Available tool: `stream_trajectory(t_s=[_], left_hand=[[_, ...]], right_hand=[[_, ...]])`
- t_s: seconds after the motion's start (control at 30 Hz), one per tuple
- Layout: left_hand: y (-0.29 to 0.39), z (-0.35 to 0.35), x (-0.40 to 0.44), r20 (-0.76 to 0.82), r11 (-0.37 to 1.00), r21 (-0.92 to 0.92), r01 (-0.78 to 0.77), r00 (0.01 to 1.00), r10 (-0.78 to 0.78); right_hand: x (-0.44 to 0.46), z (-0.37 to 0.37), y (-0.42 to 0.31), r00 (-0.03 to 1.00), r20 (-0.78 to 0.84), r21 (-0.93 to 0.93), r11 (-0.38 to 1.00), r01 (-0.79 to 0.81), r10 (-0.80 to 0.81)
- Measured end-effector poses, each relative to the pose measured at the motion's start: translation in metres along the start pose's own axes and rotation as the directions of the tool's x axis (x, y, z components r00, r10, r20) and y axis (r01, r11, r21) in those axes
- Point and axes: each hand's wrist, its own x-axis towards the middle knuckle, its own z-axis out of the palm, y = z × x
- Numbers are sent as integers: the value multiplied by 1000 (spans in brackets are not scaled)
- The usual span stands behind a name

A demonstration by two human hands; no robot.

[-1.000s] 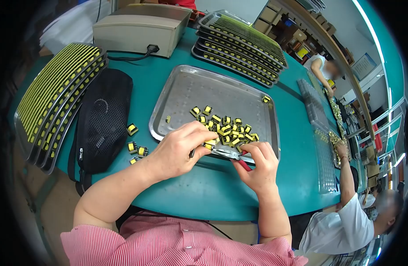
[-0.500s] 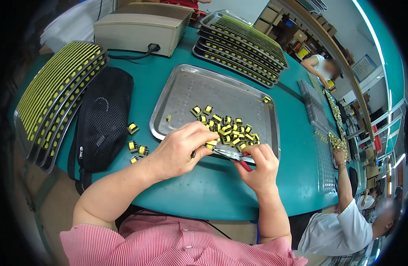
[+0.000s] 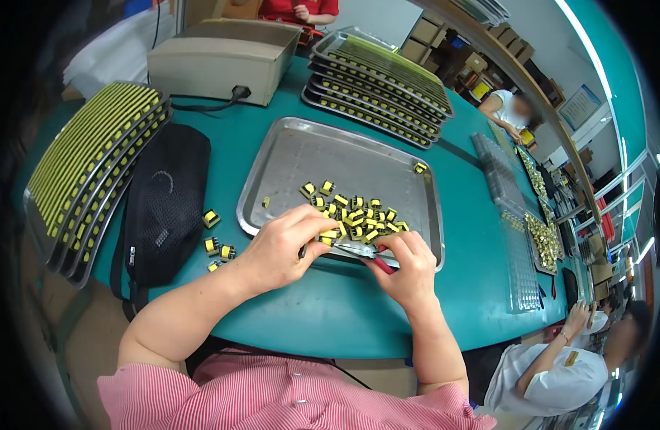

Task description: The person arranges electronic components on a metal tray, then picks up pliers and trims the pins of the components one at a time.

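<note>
My left hand [image 3: 278, 245] pinches a small yellow-and-black transformer [image 3: 327, 239] at the near edge of a metal tray [image 3: 323, 147]. A small dark bit [image 3: 302, 251] also shows by its fingers; I cannot make out what it is. My right hand [image 3: 410, 269] is closed around red-handled pliers [image 3: 355, 249], whose metal jaws point left and reach the held transformer. Just beyond both hands, a loose heap of similar transformers [image 3: 357, 215] lies in the tray. Several more loose transformers [image 3: 212, 246] sit on the green table left of my left forearm.
A black mesh bag [image 3: 169, 208] lies left, beside stacked trays of transformers [image 3: 93, 172]. Behind are a beige box-shaped machine [image 3: 215, 61] with a cable and another tray stack [image 3: 380, 86]. Clear plastic trays [image 3: 523, 269] and co-workers [image 3: 552, 376] are on the right.
The view has shifted slightly. My hands stay together, with the plier jaws still at the transformer. The co-worker at lower right has drawn a hand back from the parts tray.
</note>
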Motion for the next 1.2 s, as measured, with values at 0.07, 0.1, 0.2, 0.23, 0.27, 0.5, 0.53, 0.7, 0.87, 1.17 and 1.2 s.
stream_trajectory(t_s=[0.07,0.1,0.2,0.23,0.27,0.5,0.53,0.7,0.87,1.17,1.2], left_hand=[[0,1,1,-26,1000,-17,18,1000,-18],[0,2,1,-57,998,-31,56,997,-58],[0,4,2,-102,978,-100,184,976,-194],[-1,3,3,-85,956,-122,266,957,-277],[-3,3,6,-70,945,-141,296,949,-308],[-23,12,78,150,956,156,247,951,-270],[-30,20,93,175,944,206,256,940,-293],[-71,84,166,185,900,407,155,951,-247],[-95,147,219,250,857,514,38,949,-191],[-104,193,248,284,784,618,-65,948,-145],[-106,193,248,271,782,620,-61,952,-140]], right_hand=[[0,2,4,999,-31,37,999,-26,27],[-2,2,6,998,-51,58,997,-43,46],[-2,-4,10,979,-96,182,970,-160,179],[-1,-6,12,967,-134,212,959,-188,219],[-2,-6,13,955,-176,248,950,-190,237],[-5,-22,-6,910,152,731,576,-367,386],[-6,-23,-7,882,269,784,444,-434,387],[-8,-9,2,837,330,866,213,-453,437],[-4,-25,2,856,-48,764,570,-300,515],[-4,-26,3,847,-291,672,725,-150,445],[-4,-27,3,852,-291,663,734,-148,434]])
